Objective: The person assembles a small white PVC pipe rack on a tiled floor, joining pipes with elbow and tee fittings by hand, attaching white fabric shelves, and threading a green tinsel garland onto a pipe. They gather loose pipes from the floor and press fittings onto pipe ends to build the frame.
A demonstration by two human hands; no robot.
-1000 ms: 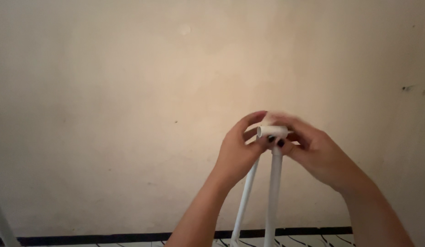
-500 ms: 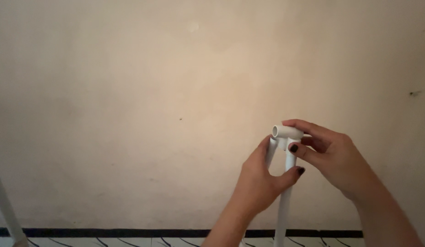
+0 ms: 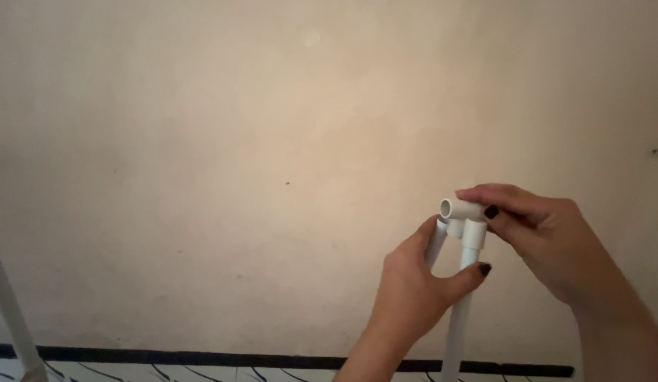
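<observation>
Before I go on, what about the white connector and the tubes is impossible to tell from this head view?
- Second tube: mostly behind the left hand; whether it sits in the connector cannot be told.
- Connector's far end: covered by the right hand.
- Upright tube: its foot is cut off by the bottom edge.
- White pole at left: both ends run out of frame.

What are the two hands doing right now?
Left hand: closed around the upright white tube.
Right hand: fingers pinching the white plastic connector on top of the tube.
</observation>
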